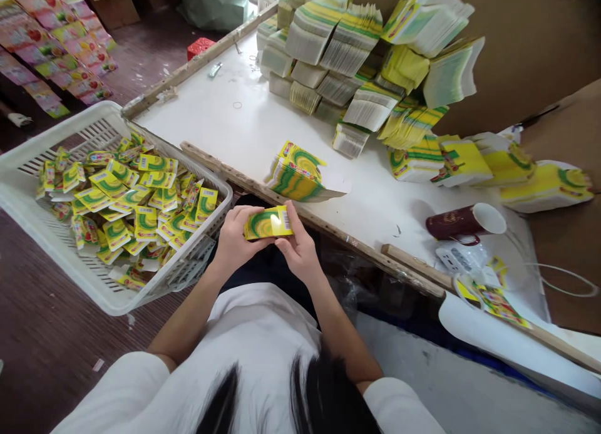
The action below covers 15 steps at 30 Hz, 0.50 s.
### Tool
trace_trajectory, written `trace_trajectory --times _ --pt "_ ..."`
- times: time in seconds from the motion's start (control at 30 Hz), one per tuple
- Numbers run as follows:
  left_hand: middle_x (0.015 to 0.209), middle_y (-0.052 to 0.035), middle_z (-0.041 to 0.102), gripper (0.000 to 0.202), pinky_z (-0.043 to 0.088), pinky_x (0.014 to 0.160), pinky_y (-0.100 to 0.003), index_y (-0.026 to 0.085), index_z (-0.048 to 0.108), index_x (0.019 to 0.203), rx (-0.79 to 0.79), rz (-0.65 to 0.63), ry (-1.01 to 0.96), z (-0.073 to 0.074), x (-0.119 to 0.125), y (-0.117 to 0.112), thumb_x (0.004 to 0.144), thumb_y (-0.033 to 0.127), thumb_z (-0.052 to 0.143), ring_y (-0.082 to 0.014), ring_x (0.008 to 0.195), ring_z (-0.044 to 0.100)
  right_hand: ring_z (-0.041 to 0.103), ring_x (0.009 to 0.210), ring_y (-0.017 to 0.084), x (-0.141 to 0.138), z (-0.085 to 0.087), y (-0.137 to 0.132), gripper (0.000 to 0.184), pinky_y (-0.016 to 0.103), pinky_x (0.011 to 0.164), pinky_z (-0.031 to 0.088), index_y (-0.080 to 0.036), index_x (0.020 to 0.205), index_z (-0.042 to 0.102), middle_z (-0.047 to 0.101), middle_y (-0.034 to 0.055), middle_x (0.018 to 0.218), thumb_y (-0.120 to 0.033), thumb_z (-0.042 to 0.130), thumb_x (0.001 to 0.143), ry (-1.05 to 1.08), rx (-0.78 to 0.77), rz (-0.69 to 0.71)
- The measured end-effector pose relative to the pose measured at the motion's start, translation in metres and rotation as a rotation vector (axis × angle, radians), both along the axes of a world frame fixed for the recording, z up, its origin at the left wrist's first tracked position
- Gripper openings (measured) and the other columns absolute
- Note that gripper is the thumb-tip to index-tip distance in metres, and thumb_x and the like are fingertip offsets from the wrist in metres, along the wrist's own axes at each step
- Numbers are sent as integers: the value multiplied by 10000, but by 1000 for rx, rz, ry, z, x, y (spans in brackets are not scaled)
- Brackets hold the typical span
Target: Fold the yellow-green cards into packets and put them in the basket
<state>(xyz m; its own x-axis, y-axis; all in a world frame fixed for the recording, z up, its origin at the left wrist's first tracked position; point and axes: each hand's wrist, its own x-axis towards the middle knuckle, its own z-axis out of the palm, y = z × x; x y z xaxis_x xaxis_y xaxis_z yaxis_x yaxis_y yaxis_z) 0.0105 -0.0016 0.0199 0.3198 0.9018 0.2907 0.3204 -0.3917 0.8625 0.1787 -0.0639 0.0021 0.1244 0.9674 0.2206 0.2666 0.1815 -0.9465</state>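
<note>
Between my two hands, in front of the table edge, is a small yellow and green cardboard box [265,223] with a barcode near its right end. My left hand [239,237] wraps round its left end, fingers behind and thumb along the near side. At the other end my right hand [298,243] grips the box, with the index finger along its right edge. Just beyond the hands, a stack of flat yellow-green cartons [298,171] stands on the white table. To the left, a white plastic basket [110,305] holds many similar small boxes [148,221].
Bundles of flat cartons [312,33] are piled at the back of the table [201,118]. A maroon mug [451,223] lies on its side at right, near a white power strip [462,258]. Wooden strips [328,233] line the table edge. Pink printed sheets [56,39] lie far left.
</note>
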Motion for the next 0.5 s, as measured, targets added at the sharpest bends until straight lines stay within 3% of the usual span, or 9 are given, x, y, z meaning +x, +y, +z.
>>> trace_trajectory --times 0.07,0.13,0.2,0.27,0.37,0.5 --pt "1126 -77 661 559 432 1043 -458 264 680 1084 -22 11 -88 1 -2 -1 580 356 904 -300 1111 583 413 1453 282 2 2 1 621 435 1151 427 -247 1502 440 407 106 1587 -493 561 945 -99 51 28" --pt "1153 -82 650 669 436 1056 -460 253 667 1101 -58 31 -199 2 0 -3 502 358 945 -300 1125 587 445 1433 276 4 4 1 459 448 1154 418 -258 1378 574 517 111 1504 -468 514 975 -143 88 28" --pt "1239 -92 610 817 458 1049 -450 254 617 1174 -126 56 -368 1 5 -5 444 344 971 -295 1143 602 506 1385 271 6 6 1 367 453 1131 441 -262 1268 644 604 114 1407 -443 486 992 -133 113 13" --pt "1327 -86 557 856 478 1042 -422 281 563 1227 -237 99 -595 0 11 -8 475 337 968 -287 1197 605 524 1368 275 4 5 1 338 448 1100 471 -260 1217 665 617 118 1382 -439 487 991 -127 134 -25" --pt "1287 -59 596 635 502 1023 -385 281 569 1178 -525 211 -923 -2 22 -10 640 366 895 -258 1230 618 504 1386 283 -3 4 0 325 437 1074 494 -262 1209 669 547 128 1458 -431 511 981 -171 172 -74" --pt "1028 -45 713 394 535 976 -376 196 610 999 -791 327 -1141 -1 28 -6 736 399 822 -215 1040 712 502 1387 271 -8 1 -1 290 434 1076 489 -267 1196 676 510 129 1495 -388 523 981 -258 207 -41"
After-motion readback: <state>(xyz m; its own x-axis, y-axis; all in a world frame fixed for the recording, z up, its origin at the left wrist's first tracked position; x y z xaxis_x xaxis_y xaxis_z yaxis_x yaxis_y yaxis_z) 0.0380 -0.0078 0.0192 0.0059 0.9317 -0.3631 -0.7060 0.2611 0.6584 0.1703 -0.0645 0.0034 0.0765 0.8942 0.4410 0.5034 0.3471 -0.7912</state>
